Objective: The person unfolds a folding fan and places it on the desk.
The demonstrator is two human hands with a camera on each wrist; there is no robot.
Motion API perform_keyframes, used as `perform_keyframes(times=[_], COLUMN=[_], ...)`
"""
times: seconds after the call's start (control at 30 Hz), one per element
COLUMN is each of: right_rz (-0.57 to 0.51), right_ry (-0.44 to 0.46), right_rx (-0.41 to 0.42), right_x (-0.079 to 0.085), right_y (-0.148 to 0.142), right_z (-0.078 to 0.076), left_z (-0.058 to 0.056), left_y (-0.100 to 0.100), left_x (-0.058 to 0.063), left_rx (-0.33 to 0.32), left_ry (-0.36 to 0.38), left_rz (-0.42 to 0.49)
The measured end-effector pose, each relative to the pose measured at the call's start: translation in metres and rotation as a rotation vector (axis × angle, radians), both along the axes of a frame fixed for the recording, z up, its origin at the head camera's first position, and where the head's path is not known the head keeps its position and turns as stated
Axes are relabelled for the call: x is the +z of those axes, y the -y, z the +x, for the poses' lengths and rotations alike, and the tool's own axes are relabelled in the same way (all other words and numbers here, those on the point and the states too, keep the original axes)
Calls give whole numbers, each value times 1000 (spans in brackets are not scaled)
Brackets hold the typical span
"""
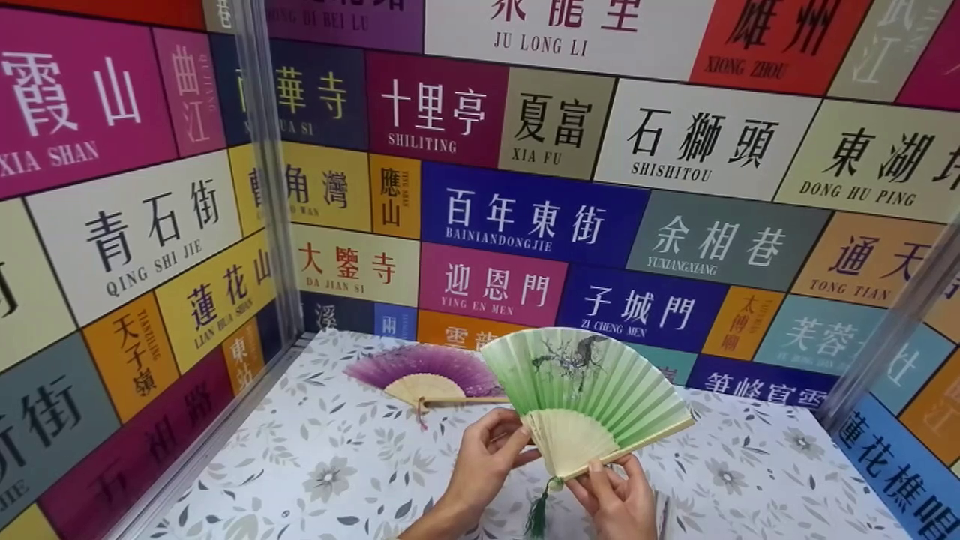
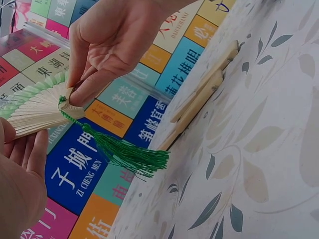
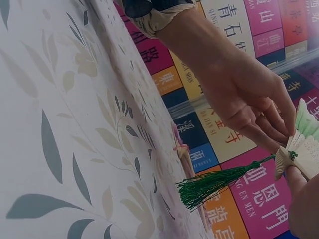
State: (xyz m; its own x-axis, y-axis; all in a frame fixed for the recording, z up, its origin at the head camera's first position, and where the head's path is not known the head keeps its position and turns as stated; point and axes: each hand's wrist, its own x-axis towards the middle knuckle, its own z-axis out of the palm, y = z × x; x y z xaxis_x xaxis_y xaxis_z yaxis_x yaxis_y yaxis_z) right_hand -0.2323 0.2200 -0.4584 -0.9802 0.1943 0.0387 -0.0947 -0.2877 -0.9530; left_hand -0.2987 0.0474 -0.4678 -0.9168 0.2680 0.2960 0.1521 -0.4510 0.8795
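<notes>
A green folding fan [image 1: 600, 382], spread open with a dark branch print, is held upright between both hands above the table. My left hand [image 1: 487, 457] pinches its left outer edge between thumb and fingers. The right hand [image 1: 619, 495] grips the right guard stick near the pivot. From the pivot hangs a dark green tassel [image 2: 129, 152], which also shows as a tassel [image 3: 214, 186] in the right wrist view. Behind the green fan, a purple folding fan [image 1: 435, 375] lies spread on the table, its right part hidden.
The table [image 1: 330, 480] wears a white cloth with grey leaves and flowers. Pale folded fan sticks [image 2: 199, 102] lie on it, seen in the left wrist view. Panels with coloured blocks of Chinese lettering [image 1: 532, 217] stand at the back and sides, joined by metal posts.
</notes>
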Motion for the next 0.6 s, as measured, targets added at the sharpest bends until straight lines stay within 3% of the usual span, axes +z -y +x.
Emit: perform_keyframes(times=[0.6], right_rz=[-24], right_ry=[9], right_rx=[-43], right_x=[-2], right_y=[-2], right_z=[-2], left_z=[1], left_y=[0], left_x=[-2], left_rx=[-3], left_ry=[47], left_rz=[10])
